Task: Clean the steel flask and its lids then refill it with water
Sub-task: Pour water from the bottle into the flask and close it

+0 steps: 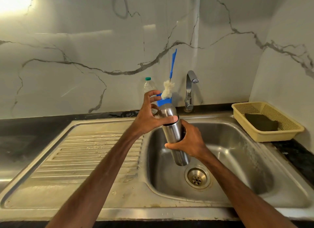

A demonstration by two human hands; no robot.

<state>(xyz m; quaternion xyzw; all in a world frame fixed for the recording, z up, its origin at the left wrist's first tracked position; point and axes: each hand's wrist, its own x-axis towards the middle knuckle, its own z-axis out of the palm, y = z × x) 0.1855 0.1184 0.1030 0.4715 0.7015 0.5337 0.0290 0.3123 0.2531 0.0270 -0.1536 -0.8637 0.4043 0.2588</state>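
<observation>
The steel flask hangs tilted over the sink basin, its top leaning away from me. My right hand grips its body around the middle. The steel outer lid sits on the flask's top, with a thin dark gap below it. My left hand holds that lid, thumb across its front and fingers curled above and behind it. A bottle brush with a blue handle and white bristles stands in a blue holder behind the flask.
The tap rises at the back of the sink, no water running. A clear plastic bottle with a green cap stands by the wall. A yellow basket holding a dark scrub pad sits at right. The wet ribbed drainboard lies at left.
</observation>
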